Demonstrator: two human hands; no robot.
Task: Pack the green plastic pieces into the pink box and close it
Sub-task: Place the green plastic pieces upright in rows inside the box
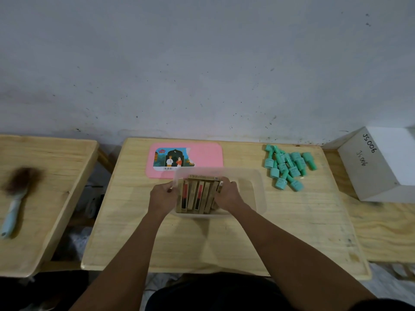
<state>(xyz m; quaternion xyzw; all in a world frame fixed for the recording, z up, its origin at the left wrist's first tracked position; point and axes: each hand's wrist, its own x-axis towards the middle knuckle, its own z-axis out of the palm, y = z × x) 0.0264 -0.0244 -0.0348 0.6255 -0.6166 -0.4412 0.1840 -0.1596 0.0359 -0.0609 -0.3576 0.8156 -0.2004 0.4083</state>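
Observation:
A pile of several green plastic pieces (288, 168) lies at the back right of the middle wooden table. A clear plastic box (256, 187) stands in the table's middle, and its pink lid (206, 156) with a picture label lies flat behind it. Inside the box's left half stands a row of several gold cartons (197, 196). My left hand (162, 196) presses the row's left side and my right hand (229, 193) presses its right side, so the cartons are gripped between both hands.
A white cardboard box (381, 164) marked JS006 sits on the right table. On the left table (45, 198) lies a brush (15, 196) with a light blue handle. A wall rises right behind the tables.

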